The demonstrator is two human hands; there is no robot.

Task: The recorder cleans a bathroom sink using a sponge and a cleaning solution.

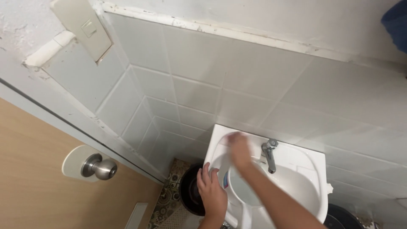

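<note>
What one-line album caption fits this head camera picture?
Two bare hands at a small white sink: left hand on its front rim, right hand blurred beside the metal tap.

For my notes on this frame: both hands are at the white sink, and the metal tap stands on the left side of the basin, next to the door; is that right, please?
Not quite. The head view shows the metal tap towards the right of the white sink, away from the door. Both the left hand and the right hand are at the sink, as you say.
</note>
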